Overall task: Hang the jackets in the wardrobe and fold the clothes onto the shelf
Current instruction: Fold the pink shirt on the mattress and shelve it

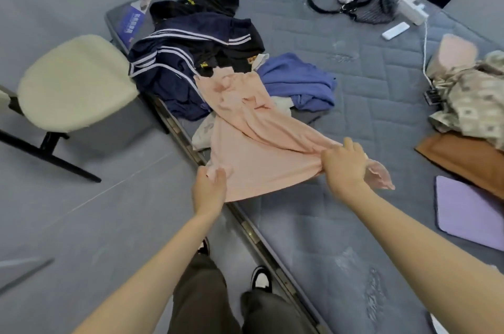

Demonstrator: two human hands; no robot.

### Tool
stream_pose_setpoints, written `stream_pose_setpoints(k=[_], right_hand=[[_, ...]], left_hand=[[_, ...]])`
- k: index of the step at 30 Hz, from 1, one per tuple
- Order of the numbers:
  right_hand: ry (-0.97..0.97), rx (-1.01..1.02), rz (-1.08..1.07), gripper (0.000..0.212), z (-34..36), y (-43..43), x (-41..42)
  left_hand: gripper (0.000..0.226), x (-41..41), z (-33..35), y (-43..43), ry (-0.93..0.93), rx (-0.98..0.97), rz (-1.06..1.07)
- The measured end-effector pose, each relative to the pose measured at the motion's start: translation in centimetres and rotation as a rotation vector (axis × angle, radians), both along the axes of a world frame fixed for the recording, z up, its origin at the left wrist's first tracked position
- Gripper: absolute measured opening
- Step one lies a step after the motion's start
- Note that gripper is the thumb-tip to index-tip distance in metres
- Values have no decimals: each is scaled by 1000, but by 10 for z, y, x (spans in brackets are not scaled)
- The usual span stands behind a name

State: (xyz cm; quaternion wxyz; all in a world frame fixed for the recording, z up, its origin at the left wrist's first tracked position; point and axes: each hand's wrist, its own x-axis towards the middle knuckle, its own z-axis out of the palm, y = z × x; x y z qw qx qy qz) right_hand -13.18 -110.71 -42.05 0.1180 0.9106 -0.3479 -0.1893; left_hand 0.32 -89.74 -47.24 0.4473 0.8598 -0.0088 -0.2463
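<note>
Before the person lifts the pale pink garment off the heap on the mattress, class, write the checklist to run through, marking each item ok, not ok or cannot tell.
1. Left hand grips the pale pink soft garment at its near edge: ok.
2. Right hand grips its other side: ok.
3. Garment free of the heap: not ok; its far end lies over the navy white-striped jacket.
4. Bare room on the grey quilted mattress to lay it flat: ok.
5. Garment right side out: cannot tell.
</note>
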Motion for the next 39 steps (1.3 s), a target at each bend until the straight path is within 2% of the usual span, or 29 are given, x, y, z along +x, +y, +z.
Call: stream_pose_setpoints(k=[6,8,12,15,19,22,25,28,34,39], right_hand=[[159,34,-133,25,-25,17,-86],[233,127,-220,26,-44,28,-114],[445,381,-335,32,-73,47,-156],[382,475,-328,35,-85,45,-162],[150,519,-303,42,-82,30,-138],[-43,573,-319,39,-76,16,-105],[-191,636,-337,38,-72,1,-64],[-315,741,-367,39,-75,-12,-18],[-459,826,-415,41,-101,-42,75],[-464,810,-472,45,-135,-66,140]], left_hand=[[35,-70,-27,15,115,274,-382],[35,-87,-40,23,216,404,-526],[19,-107,-51,31,490,690,-795],[42,-107,-54,23,467,639,-757],[30,-90,-47,-3,362,575,-697],[27,-67,-45,-25,335,521,-648],[50,-39,-44,-44,301,449,-589],[52,-5,-50,-61,249,322,-516],[47,85,-67,-105,72,196,-492],[39,149,-86,-148,-67,125,-563]])
